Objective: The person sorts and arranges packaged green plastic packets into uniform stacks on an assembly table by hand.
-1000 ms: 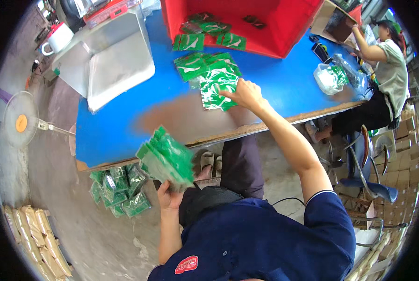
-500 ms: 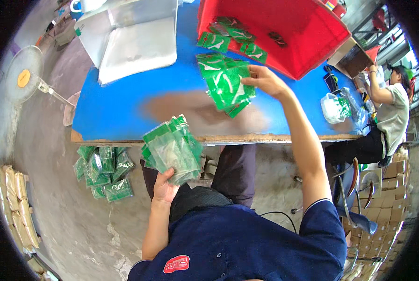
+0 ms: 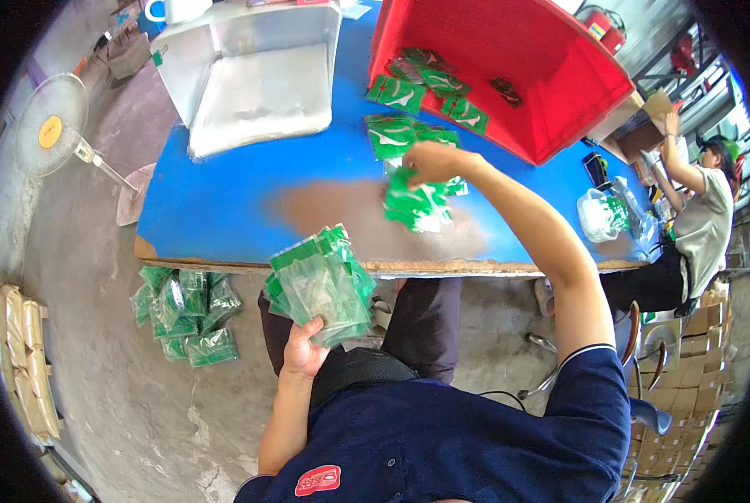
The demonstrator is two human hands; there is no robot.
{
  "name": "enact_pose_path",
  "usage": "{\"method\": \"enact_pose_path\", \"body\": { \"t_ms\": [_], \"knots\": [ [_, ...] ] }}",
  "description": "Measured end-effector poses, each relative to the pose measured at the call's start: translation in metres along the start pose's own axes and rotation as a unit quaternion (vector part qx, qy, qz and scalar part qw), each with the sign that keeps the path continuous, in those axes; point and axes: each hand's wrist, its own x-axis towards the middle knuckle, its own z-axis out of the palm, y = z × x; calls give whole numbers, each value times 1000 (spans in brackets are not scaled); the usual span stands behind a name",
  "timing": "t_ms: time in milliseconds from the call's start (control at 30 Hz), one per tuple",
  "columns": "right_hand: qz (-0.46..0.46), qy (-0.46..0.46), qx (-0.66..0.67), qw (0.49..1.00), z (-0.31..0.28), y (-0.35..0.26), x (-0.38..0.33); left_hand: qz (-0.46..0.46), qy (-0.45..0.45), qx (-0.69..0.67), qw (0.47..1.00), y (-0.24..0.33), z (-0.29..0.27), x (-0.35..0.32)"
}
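My left hand [image 3: 305,348] is closed around the lower end of a fanned stack of green and clear plastic packets [image 3: 325,289], held in front of the table edge. Above the worn brown patch of the blue table, my right hand [image 3: 439,163] pinches a green packet [image 3: 417,205], somewhat smeared by motion; whether more than one is in the fingers, I cannot tell. Just beyond that hand, more green packets [image 3: 390,134] with white shapes lie on the tabletop. Others rest at the mouth of a tipped red bin [image 3: 551,117].
On the blue table [image 3: 216,197] stands an open metal tray [image 3: 258,105] at the far left. Several bagged green packets [image 3: 186,310] lie on the floor at left, near a fan [image 3: 52,130]. At the right a co-worker [image 3: 702,201] sits handling a carton, beside a clear plastic bag [image 3: 597,216].
My right hand has drawn toward me and slightly left, pulling a green packet away from the pile by the red bin. The left hand still holds its stack.
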Motion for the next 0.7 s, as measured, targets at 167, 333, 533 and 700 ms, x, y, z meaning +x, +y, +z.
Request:
{"method": "enact_pose_path", "body": {
  "t_ms": [167, 333, 533, 700],
  "knots": [
    [82, 450, 334, 824, -29, -33, 2, 5, 12, -2, 1000, 6, 9, -1],
    [-272, 346, -27, 898, 16, -147, -66, 29, 36, 41, 998, 11, 39, -1],
    [-390, 173, 226, 876, 78, -186, -70, 4, 11, -34, 999, 18, 32, -4],
    [-178, 437, 20, 881, 45, -67, 12, 36, 38, 87, 995, 12, 33, -3]
  ]
}}
